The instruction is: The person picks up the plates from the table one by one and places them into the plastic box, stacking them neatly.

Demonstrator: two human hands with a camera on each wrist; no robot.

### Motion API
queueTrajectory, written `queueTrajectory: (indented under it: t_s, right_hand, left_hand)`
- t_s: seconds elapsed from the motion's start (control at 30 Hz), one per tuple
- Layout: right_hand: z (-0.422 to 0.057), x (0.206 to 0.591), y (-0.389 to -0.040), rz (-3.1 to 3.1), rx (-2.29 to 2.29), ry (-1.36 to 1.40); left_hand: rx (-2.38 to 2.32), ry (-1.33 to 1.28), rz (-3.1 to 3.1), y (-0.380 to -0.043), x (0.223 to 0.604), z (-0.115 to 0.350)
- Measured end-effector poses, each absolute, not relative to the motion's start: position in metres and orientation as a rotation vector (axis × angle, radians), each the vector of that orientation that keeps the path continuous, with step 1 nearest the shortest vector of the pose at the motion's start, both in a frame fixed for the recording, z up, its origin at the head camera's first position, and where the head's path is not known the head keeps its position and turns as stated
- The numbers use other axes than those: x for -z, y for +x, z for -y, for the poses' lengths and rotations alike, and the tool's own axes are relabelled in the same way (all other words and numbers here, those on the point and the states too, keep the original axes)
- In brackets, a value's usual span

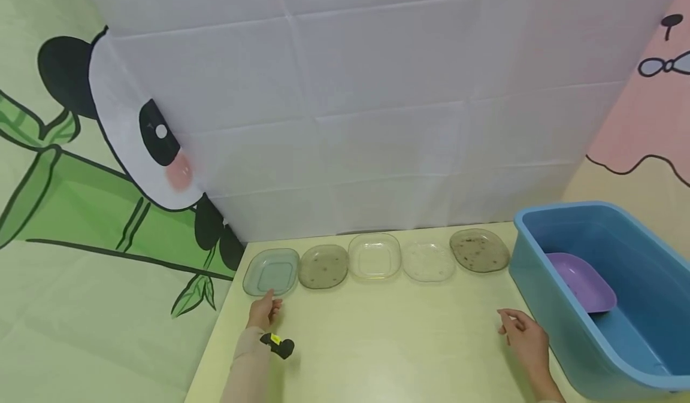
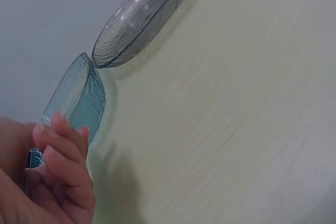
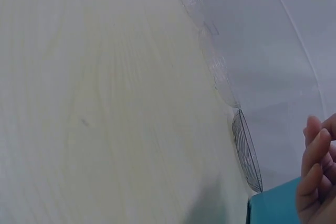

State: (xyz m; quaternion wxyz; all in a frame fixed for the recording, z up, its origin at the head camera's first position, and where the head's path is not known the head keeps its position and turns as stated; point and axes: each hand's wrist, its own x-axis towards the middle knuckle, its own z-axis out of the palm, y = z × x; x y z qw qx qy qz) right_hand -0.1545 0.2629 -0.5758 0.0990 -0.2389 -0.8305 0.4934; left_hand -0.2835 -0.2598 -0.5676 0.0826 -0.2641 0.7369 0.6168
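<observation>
On the left of the table, my left hand (image 1: 264, 312) reaches the near rim of a blue-tinted clear dish (image 1: 268, 252). One finger stretches over that rim while other fingers curl; I cannot tell if they pinch it. The left wrist view shows those fingers (image 2: 65, 169) overlapping the dish wall (image 2: 90, 108), beside a ribbed grey dish (image 2: 142, 19). My right hand (image 1: 525, 338) hovers with loosely bent fingers and nothing in it, just left of the blue tub (image 1: 555, 313). Its fingers (image 3: 315, 156) appear at the edge of the right wrist view.
Along the table's back edge, right of the blue-tinted dish, stand a grey dish (image 1: 323, 266), two clear dishes (image 1: 374, 256) and a darker spotted dish (image 1: 480, 251). A purple dish (image 1: 584, 283) leans inside the tub. Behind the table hangs a white cloth (image 1: 388, 121).
</observation>
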Motion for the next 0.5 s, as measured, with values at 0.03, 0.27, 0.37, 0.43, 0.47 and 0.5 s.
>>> queueTrajectory:
  t_s: [0.03, 0.27, 0.37, 0.43, 0.47, 0.5]
  right_hand:
    - [-0.263, 0.576, -0.154, 2.455, -1.457, -0.71]
    - [-0.262, 0.578, -0.153, 2.445, -1.463, -0.674]
    - [-0.261, 0.579, -0.152, 2.446, -1.459, -0.678]
    - [-0.261, 0.58, -0.152, 2.449, -1.455, -0.686]
    - [-0.261, 0.58, -0.151, 2.452, -1.453, -0.69]
    - [-0.261, 0.58, -0.151, 2.454, -1.455, -0.696]
  left_hand:
    - [-1.845, -0.794, -2.194, -0.285, 0.568, 0.26]
    - [-1.833, -0.853, -2.254, -0.295, 0.576, 0.26]
    - [-1.832, -0.856, -2.284, -0.297, 0.578, 0.259]
    - [-1.833, -0.846, -2.303, -0.297, 0.579, 0.259]
    - [-1.836, -0.844, -2.309, -0.297, 0.58, 0.259]
    - [-1.836, -0.841, -2.319, -0.296, 0.58, 0.259]
